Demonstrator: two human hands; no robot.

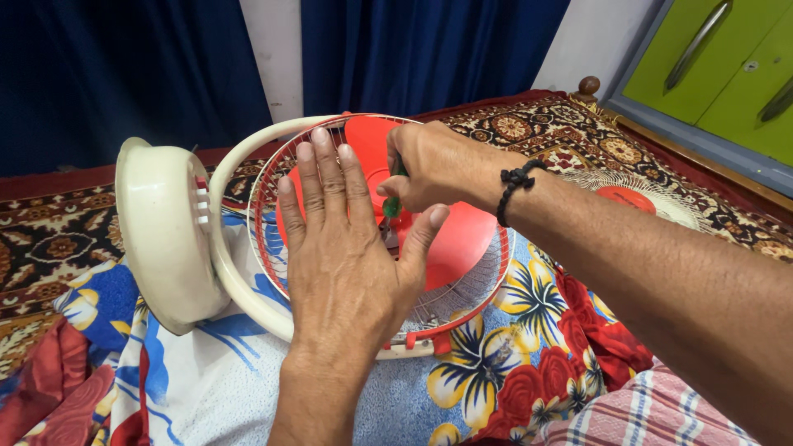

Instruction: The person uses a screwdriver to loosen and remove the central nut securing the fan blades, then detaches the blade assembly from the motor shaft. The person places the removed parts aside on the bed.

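Observation:
A small cream table fan (169, 239) lies on a flowered cloth, its wire rear guard (462, 306) and red blades (458, 239) facing up. My left hand (347, 248) lies flat, fingers spread, on the blades and guard. My right hand (434, 165) is closed round a green-handled screwdriver (391, 205) that points down at the middle of the blades. A black cord bracelet (516, 183) is on my right wrist.
The fan's front guard (640, 194), white with a red centre, lies on the patterned rug at the right. A flowered cloth (496, 372) covers the near side. Dark blue curtains (413, 49) hang behind, and a green cabinet (719, 66) stands at the far right.

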